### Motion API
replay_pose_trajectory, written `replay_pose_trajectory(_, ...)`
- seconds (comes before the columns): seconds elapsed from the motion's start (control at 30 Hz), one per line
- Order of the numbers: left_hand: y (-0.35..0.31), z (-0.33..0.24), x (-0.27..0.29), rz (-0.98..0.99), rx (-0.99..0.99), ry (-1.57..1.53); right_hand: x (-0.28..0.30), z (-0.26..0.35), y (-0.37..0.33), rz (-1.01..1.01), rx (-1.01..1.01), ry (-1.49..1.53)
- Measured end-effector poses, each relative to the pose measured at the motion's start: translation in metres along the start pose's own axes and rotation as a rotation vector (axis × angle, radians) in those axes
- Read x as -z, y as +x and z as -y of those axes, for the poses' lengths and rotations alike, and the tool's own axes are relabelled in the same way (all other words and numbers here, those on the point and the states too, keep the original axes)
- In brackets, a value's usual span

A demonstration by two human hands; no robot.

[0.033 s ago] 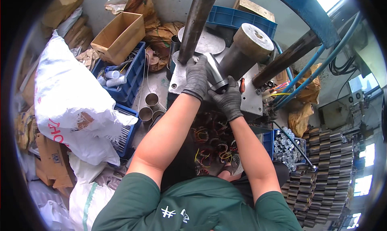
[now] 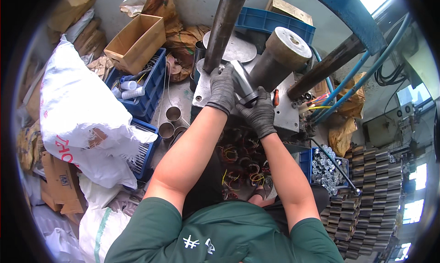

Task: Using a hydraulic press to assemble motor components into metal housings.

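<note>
A shiny metal tube (image 2: pixel 243 79) is held at a slant above the press's metal table, its dark-rimmed lower end toward me. My left hand (image 2: pixel 222 89), in a dark grey glove, is closed along the tube's left side near the upper end. Around the lower right end curl the gloved fingers of my right hand (image 2: pixel 258 112). Just behind the tube stands a thick dark steel cylinder (image 2: pixel 270 63) with a pale round top. The flat metal table (image 2: pixel 287 108) lies under both hands, with an orange-handled screwdriver (image 2: pixel 276 98) to their right.
Steel columns (image 2: pixel 224 29) rise beside the work. At left are a wooden box (image 2: pixel 137 45), a blue crate (image 2: pixel 149 91) and a white sack (image 2: pixel 82 116). Wound wire parts (image 2: pixel 243 160) lie below. Stacked metal tubes (image 2: pixel 366 199) and a crate of small parts (image 2: pixel 327 169) are at right.
My left fingers have shifted slightly at the tube's upper end. The tube and my right hand stay nearly in place.
</note>
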State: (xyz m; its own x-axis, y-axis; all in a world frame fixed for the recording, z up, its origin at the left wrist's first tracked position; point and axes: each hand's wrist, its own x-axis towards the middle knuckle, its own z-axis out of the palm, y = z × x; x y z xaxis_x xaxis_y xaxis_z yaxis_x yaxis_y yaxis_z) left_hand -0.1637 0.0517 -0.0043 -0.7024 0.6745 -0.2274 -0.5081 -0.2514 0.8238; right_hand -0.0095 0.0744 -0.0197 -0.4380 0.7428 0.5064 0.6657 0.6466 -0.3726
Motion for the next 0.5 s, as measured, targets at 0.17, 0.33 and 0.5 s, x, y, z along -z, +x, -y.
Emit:
replay_pose_trajectory(0.17, 0.011, 0.008, 0.015, -0.094, -0.143, -0.033, 0.003, 0.01, 0.003, 0.159, -0.041, -0.07)
replay_pose_trajectory(0.33, -0.003, -0.002, 0.017, -0.021, 0.26, -0.114, 0.009, 0.012, 0.015, 0.165, -0.072, 0.031)
replay_pose_trajectory(0.5, -0.033, -0.023, 0.01, 0.08, 0.227, -0.185, 0.024, 0.014, 0.012, 0.17, -0.359, 0.576)
